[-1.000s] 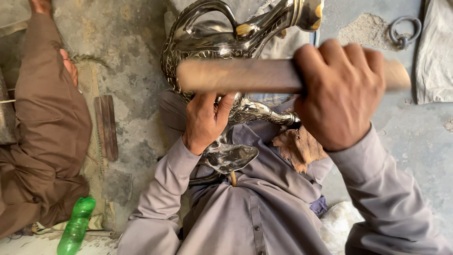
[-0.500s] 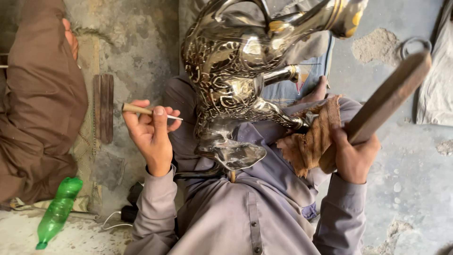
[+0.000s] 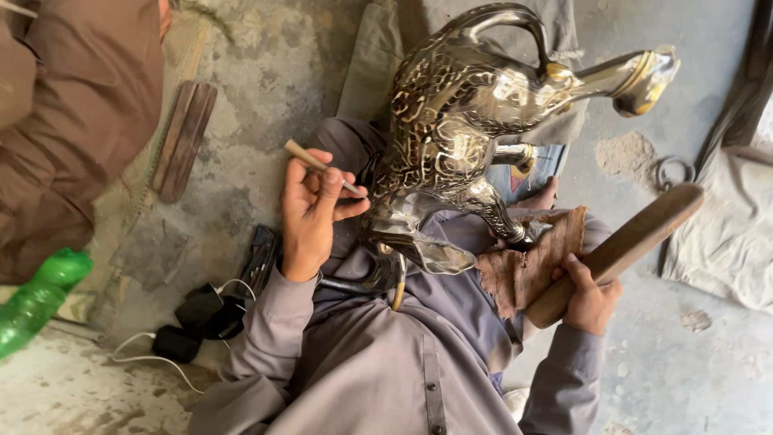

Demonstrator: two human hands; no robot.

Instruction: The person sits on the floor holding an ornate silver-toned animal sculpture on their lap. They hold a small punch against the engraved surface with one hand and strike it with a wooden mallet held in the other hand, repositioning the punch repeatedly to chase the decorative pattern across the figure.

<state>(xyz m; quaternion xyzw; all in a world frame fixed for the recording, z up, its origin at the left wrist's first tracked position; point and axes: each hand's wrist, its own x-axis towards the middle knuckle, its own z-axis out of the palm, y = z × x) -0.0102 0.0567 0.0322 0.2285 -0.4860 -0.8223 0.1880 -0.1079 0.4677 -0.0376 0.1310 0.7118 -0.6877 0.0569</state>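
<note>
- Resting across my lap, the engraved metal ewer (image 3: 459, 137) lies tilted on its side, its spout pointing right and its foot toward my chest, with a scrap of brown leather (image 3: 527, 266) under its lower edge.
- My left hand (image 3: 310, 213) pinches a thin chisel (image 3: 322, 167), its tip touching or just short of the ewer's patterned belly; I cannot tell which.
- My right hand (image 3: 588, 298) is clenched round the wooden mallet (image 3: 620, 246), held low and apart from the chisel.
- Nothing clamps the ewer, so I judge a blow could roll it off my legs; a skidding tip could scar the polished metal or nick my fingers.
- Beneath me is a rough, dusty concrete floor (image 3: 266, 72), with cloth (image 3: 725, 234), an iron ring (image 3: 672, 171), a black charger and cable (image 3: 201, 318), a green bottle (image 3: 36, 298) and another person's brown sleeve (image 3: 72, 121) nearby.
</note>
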